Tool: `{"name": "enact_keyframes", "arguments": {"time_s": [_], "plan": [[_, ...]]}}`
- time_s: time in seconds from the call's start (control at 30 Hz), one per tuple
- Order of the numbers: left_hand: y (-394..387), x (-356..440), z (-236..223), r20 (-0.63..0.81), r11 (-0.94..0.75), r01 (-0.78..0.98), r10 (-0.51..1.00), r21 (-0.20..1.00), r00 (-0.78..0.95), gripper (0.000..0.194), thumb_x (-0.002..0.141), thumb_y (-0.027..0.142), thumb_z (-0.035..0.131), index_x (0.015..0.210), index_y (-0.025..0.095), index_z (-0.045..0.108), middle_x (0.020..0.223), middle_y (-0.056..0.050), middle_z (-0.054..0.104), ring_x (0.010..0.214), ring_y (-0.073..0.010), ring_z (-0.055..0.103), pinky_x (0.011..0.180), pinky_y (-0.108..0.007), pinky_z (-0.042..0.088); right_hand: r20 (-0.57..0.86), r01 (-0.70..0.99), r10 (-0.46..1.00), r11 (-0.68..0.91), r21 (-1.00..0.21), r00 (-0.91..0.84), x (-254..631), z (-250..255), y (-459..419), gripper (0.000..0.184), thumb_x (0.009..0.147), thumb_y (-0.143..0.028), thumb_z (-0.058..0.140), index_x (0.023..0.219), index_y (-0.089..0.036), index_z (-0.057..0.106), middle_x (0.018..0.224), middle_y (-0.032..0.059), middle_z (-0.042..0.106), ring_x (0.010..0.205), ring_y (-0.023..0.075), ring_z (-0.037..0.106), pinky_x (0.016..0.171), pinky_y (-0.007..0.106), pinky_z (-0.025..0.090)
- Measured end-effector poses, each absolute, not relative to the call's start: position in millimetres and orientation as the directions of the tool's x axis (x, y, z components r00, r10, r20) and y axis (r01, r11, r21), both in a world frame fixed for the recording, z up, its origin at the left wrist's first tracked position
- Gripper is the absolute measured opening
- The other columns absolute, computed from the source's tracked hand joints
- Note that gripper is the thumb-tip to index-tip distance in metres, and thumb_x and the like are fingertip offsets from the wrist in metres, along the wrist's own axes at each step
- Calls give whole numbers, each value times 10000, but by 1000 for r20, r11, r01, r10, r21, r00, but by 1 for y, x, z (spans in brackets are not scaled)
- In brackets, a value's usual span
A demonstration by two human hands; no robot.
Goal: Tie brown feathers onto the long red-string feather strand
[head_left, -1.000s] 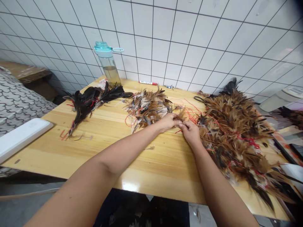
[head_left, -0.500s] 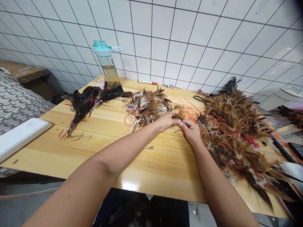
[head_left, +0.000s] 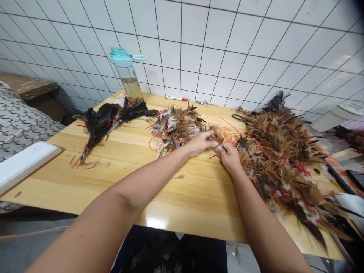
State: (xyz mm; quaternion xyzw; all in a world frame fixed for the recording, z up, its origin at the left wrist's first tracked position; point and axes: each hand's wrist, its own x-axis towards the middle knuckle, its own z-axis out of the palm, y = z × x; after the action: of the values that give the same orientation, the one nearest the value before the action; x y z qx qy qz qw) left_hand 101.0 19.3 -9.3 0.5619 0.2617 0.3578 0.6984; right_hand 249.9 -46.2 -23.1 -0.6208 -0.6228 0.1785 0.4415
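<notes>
Over the middle of the table, my left hand is closed, with a small bunch of brown feathers at its fingertips. My right hand meets it there, thumb and forefinger pinched together at the lower end of the bunch. A short red string sticks out below the fingers; how it runs between them is hidden. Behind my left hand lies a heap of brown and grey feathers. Right of my right hand spreads a large pile of brown feather bunches with red strings among them.
Loose red strings lie behind my hands. Black feathers rest at the left, near a water bottle with a turquoise lid. A red and white marker lies by the tiled wall. A long white object sits at the table's left edge.
My left fingers have lifted and spread slightly around the feather bunch. My right hand keeps its pinch in nearly the same place. The view has shifted very slightly.
</notes>
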Motion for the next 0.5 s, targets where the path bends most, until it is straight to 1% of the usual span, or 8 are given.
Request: {"name": "enact_keyframes", "arguments": {"time_s": [0.1, 0.13, 0.2, 0.27, 0.37, 0.43, 0.5], "plan": [[22, 99, -7, 84, -37, -99, 843, 994, 532, 182, 686, 157, 702, 828, 116, 596, 722, 20, 555, 667, -76, 488, 650, -202, 383, 310, 574, 919, 121, -810, 243, 254, -25, -45, 214, 742, -364, 514, 603, -205, 482, 591, -20, 466, 602, 139, 410, 614, 290, 346], [23, 98, -6, 109, -101, -43, 841, 994, 530, 142, 708, 157, 676, 821, 117, 598, 718, 19, 556, 666, -78, 488, 647, -200, 383, 303, 554, 911, 106, -826, 278, 255, -25, -45, 222, 744, -379, 515, 611, -203, 487, 584, -25, 459, 598, 136, 403, 606, 286, 338], [23, 96, -6, 155, -252, 87, 795, 964, 587, 76, 742, 160, 634, 802, 121, 608, 712, 16, 569, 666, -87, 498, 645, -204, 390, 295, 513, 889, 82, -854, 350, 258, -26, -45, 241, 746, -405, 515, 622, -200, 493, 579, -33, 449, 598, 132, 396, 598, 279, 328], [21, 96, -5, 179, -423, 205, 705, 883, 686, 44, 754, 155, 613, 788, 131, 627, 723, 10, 596, 674, -99, 520, 648, -211, 401, 288, 477, 869, 70, -876, 402, 261, -26, -46, 256, 746, -426, 517, 637, -195, 504, 594, -33, 463, 611, 130, 402, 610, 278, 334], [16, 97, -5, 179, -635, 329, 601, 699, 779, 53, 754, 164, 634, 802, 151, 651, 781, -10, 636, 720, -125, 557, 671, -228, 421, 280, 444, 854, 65, -894, 439, 263, -27, -46, 273, 744, -446, 517, 660, -187, 521, 619, -29, 491, 623, 130, 415, 634, 284, 344], [12, 98, -5, 190, -723, 380, 572, 577, 798, 75, 770, 189, 643, 840, 164, 656, 845, -31, 654, 797, -153, 577, 725, -252, 440, 281, 442, 851, 64, -895, 444, 264, -28, -45, 275, 741, -449, 517, 658, -187, 521, 620, -27, 497, 623, 131, 418, 635, 286, 343], [9, 98, -6, 219, -771, 400, 557, 497, 801, 98, 792, 195, 624, 883, 171, 653, 903, -47, 659, 874, -177, 583, 789, -275, 451, 283, 448, 850, 64, -892, 443, 265, -30, -45, 271, 738, -445, 521, 654, -188, 520, 616, -27, 498, 623, 133, 417, 634, 286, 341]]}}
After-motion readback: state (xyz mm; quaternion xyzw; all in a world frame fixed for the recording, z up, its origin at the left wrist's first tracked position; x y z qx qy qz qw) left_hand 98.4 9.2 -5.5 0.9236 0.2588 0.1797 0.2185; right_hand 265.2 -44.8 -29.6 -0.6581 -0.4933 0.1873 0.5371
